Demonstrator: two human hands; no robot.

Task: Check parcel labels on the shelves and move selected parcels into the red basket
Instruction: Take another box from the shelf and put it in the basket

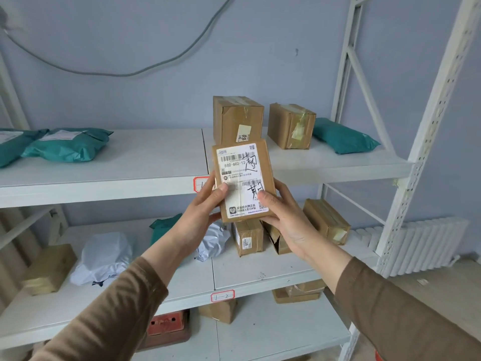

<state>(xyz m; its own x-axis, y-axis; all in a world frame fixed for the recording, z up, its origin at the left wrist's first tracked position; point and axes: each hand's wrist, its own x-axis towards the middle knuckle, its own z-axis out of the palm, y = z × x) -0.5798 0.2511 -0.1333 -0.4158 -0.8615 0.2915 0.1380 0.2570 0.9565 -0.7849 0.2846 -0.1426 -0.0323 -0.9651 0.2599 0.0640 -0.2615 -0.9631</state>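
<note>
I hold a small flat cardboard parcel [243, 179] upright in front of the shelves, its white shipping label with barcodes and black handwriting facing me. My left hand [201, 217] grips its lower left edge, thumb on the label. My right hand [285, 220] grips its lower right edge, thumb on the label too. A red basket corner [378, 356] may show at the bottom right edge; I cannot tell for sure.
The upper shelf [130, 162] carries two brown boxes [238, 118] [290, 126] and teal mailer bags [69, 144] [343, 136]. The middle shelf [260, 272] has white bags [104, 256], small boxes [247, 237] [326, 221]. A radiator [421, 246] stands right. A red-brown object [166, 325] lies lower.
</note>
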